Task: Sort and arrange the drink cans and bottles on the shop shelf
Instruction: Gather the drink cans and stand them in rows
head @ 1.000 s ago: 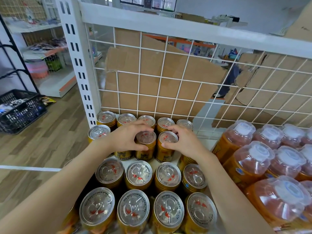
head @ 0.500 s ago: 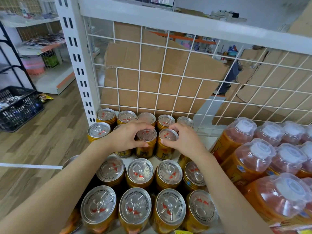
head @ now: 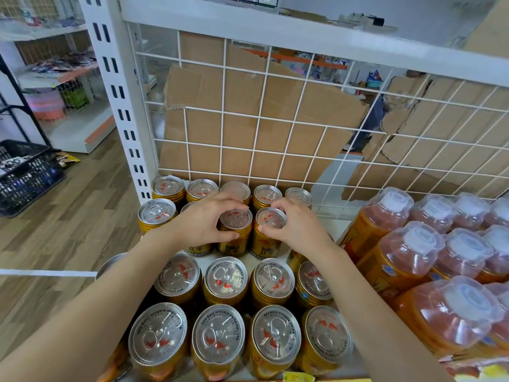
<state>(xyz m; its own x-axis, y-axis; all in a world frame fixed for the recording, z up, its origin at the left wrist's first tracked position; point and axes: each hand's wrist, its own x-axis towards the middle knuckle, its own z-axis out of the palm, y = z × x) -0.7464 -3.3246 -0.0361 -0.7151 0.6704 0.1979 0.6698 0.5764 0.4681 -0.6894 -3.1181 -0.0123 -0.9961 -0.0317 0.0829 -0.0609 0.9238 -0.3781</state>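
Gold Red Bull cans with silver pull-tab lids stand in rows on the white shelf (head: 330, 224). My left hand (head: 202, 224) wraps around one gold can (head: 234, 238) in the second row from the back. My right hand (head: 296, 228) grips the neighbouring gold can (head: 265, 241) just to its right. Both cans stand upright and close together. Two nearer rows of cans (head: 224, 282) fill the front. A back row of cans (head: 267, 193) sits against the wire grid. Orange drink bottles (head: 407, 257) with clear caps stand on the right.
A white wire grid (head: 264, 128) backs the shelf, with cardboard (head: 242, 111) behind it. The white upright post (head: 121, 100) stands at the left. A black basket (head: 24, 175) rests on the wooden floor. A bare strip of shelf lies between the cans and the bottles.
Both hands stay on the same two cans. The cans and hands have shifted slightly toward the back row; the view has dropped a little closer.
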